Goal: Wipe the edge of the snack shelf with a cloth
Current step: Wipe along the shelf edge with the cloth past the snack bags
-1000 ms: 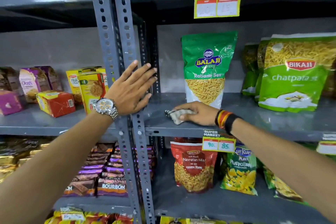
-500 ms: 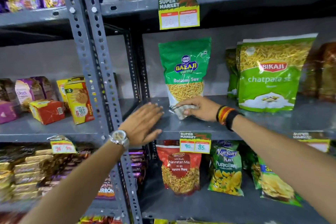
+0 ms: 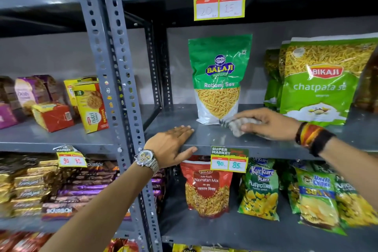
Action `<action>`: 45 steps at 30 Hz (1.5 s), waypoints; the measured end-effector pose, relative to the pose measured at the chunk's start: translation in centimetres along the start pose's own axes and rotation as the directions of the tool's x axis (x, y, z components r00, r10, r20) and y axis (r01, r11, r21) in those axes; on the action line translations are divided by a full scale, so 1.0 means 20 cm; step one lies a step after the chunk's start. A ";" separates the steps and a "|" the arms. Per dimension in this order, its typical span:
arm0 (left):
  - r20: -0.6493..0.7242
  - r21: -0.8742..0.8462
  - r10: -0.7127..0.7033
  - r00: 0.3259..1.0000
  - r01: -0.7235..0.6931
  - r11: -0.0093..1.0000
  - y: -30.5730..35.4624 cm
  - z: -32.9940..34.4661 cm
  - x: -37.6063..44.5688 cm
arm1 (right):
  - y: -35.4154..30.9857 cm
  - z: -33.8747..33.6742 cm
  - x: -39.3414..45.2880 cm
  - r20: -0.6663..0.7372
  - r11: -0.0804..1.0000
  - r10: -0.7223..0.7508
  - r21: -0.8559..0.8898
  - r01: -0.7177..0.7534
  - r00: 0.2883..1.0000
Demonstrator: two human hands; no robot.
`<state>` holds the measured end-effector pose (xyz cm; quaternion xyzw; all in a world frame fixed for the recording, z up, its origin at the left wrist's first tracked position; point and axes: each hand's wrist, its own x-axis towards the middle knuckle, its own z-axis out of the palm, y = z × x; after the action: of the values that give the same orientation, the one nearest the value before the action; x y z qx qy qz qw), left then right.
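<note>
A grey metal snack shelf [image 3: 206, 135] runs across the middle of the view. My right hand [image 3: 268, 124] presses a crumpled whitish cloth [image 3: 238, 127] flat on the shelf, just in front of a green Balaji Ratlami Sev bag [image 3: 219, 75]. My left hand [image 3: 173, 145], with a silver watch on the wrist, rests palm down on the shelf's front left corner, fingers on top and thumb under the front lip. It holds nothing.
A perforated grey upright [image 3: 114, 80] stands left of my left hand. Green Bikaji bags [image 3: 321, 84] sit at the right. A price tag [image 3: 229, 158] hangs from the shelf lip. Biscuit boxes [image 3: 90, 106] fill the left bay, more snack bags [image 3: 208, 186] the shelf below.
My left hand dropped from the upright down onto the shelf's front corner. My right hand slid the cloth to the right along the shelf, past the Balaji bag's base.
</note>
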<state>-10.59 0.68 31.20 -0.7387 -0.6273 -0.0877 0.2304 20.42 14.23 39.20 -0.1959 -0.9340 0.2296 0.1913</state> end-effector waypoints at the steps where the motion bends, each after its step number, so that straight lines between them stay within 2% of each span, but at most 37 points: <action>1: -0.003 -0.004 -0.002 1.000 0.002 1.000 0.00 0.00 0.00 | 0.02 0.00 0.04 -0.052 1.000 0.023 -0.009 -0.024 0.998; 6: -0.002 -0.007 -0.009 1.000 0.009 1.000 0.01 0.00 -0.01 | 0.09 0.21 0.10 -0.076 0.983 0.090 -0.153 -0.101 0.993; 10: -0.024 -0.016 -0.013 1.000 0.012 1.000 0.00 0.01 -0.01 | -0.04 0.11 -0.02 0.138 0.999 0.024 -0.043 -0.018 0.990; 11: -0.022 -0.015 -0.016 1.000 0.015 1.000 0.00 0.01 -0.01 | -0.04 0.06 -0.02 0.131 1.000 0.020 -0.019 -0.017 0.991; 13: -0.022 -0.015 -0.019 1.000 0.019 1.000 0.00 0.01 -0.01 | -0.02 -0.01 0.03 -0.005 1.000 0.029 0.001 -0.029 1.000; 15: -0.022 -0.022 -0.018 1.000 0.018 1.000 0.00 0.01 -0.01 | 0.04 -0.04 0.11 -0.099 0.995 0.068 -0.061 -0.074 0.993; 20: -0.024 -0.024 -0.012 1.000 0.011 1.000 0.01 0.00 -0.01 | 0.07 0.11 0.24 -0.050 0.975 0.090 -0.201 -0.098 0.995; 27: -0.018 -0.013 -0.009 1.000 0.009 1.000 0.01 -0.01 0.00 | 0.07 0.26 0.30 -0.218 0.906 0.076 -0.392 -0.159 0.973; 30: -0.017 -0.013 -0.016 1.000 0.016 1.000 0.01 -0.01 -0.01 | 0.02 0.25 0.31 -0.118 0.880 0.123 -0.446 -0.163 0.985; 33: -0.015 -0.013 -0.017 1.000 0.016 1.000 0.02 -0.01 -0.02 | -0.06 0.10 0.26 0.126 0.947 0.173 -0.294 -0.129 0.977; 34: -0.019 -0.010 -0.019 1.000 0.019 1.000 0.02 -0.01 -0.02 | -0.09 0.04 0.23 0.150 0.962 0.183 -0.230 -0.145 0.972; 35: -0.020 -0.006 -0.021 1.000 0.021 1.000 0.02 -0.01 -0.02 | -0.10 0.00 0.21 0.120 0.969 0.189 -0.186 -0.165 0.975; 38: -0.013 -0.015 -0.029 0.999 0.029 0.999 0.02 -0.01 -0.01 | -0.06 -0.02 0.19 -0.098 0.968 0.173 -0.167 -0.188 0.980; 45: -0.012 -0.021 -0.028 1.000 0.027 0.999 0.02 -0.01 -0.01 | 0.04 0.18 0.25 -0.082 0.914 0.193 -0.347 -0.209 0.978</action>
<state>-10.20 0.40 31.25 -0.7319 -0.6351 -0.1018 0.2251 14.80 15.81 37.10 -0.3271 -0.9303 0.0717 0.1496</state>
